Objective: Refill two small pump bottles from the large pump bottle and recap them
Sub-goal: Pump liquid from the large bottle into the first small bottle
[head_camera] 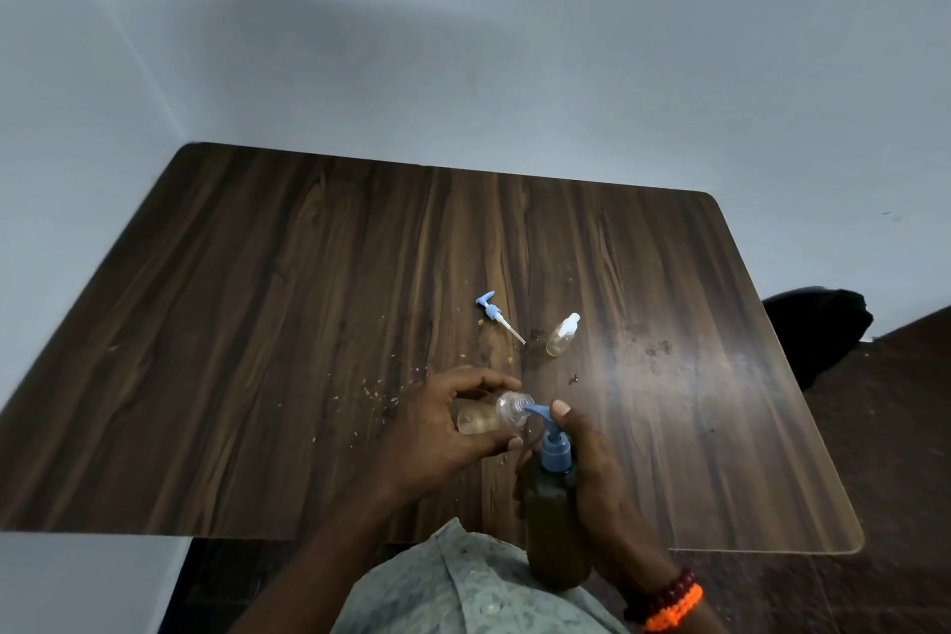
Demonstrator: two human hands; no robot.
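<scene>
My right hand [597, 479] grips the large dark bottle [556, 525] with its blue pump head, one finger resting on top of the pump. My left hand [437, 432] holds a small clear bottle [494, 414], uncapped and tilted on its side, with its open mouth against the blue nozzle. A little yellowish liquid lies inside it. A loose blue pump cap with its dip tube [496, 319] lies on the wooden table [257, 324] farther back. A second small clear bottle [562, 336] with a white cap lies on its side to the right of that cap.
Crumbs and small stains are scattered over the table around the bottles. A dark chair [818, 330] stands past the table's right edge. The table's far edge meets a pale wall.
</scene>
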